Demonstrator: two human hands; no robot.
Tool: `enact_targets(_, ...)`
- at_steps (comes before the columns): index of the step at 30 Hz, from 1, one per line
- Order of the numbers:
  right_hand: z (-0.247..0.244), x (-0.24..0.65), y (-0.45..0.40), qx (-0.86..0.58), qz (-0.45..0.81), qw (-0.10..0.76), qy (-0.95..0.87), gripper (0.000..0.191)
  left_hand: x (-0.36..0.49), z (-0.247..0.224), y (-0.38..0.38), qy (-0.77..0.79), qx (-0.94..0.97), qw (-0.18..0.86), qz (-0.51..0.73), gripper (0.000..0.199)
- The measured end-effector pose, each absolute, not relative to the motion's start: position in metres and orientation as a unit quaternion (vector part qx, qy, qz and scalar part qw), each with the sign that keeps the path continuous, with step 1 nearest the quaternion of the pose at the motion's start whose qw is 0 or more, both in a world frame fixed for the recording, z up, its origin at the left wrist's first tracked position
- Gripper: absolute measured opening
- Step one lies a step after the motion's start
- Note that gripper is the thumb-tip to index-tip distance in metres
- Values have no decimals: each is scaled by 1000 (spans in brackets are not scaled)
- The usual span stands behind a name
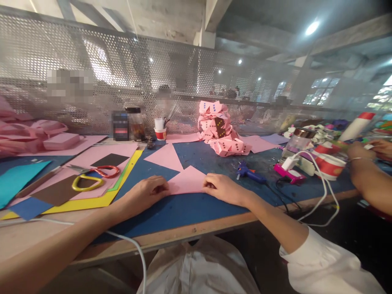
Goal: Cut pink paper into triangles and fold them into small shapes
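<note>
A folded pink paper sheet lies on the blue mat in front of me. My left hand presses its left edge with the fingertips curled onto it. My right hand pinches its right edge. Both hands rest on the mat. A second pink paper triangle lies just behind the sheet.
Scissors lie on coloured paper sheets at left. A pile of pink dotted paper boxes stands at the back. A blue glue gun, cups and a white cable are at right, where another person's arm reaches in.
</note>
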State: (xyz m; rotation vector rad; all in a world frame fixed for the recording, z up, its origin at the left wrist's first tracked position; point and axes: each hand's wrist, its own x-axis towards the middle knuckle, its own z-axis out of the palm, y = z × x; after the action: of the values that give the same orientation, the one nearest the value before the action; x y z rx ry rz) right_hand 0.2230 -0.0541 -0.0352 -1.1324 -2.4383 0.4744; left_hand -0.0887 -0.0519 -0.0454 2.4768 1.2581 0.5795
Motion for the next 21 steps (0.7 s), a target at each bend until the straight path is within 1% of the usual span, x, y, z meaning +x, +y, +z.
enact_targets(12,-41,253,-57,-430,183,237,-852,10,-88,-44,-54,453,858,150,192,34)
enact_targets(21,-43,266,-59,-460,197,249,-830,10,-86,-44,-54,460,855,143,193,31)
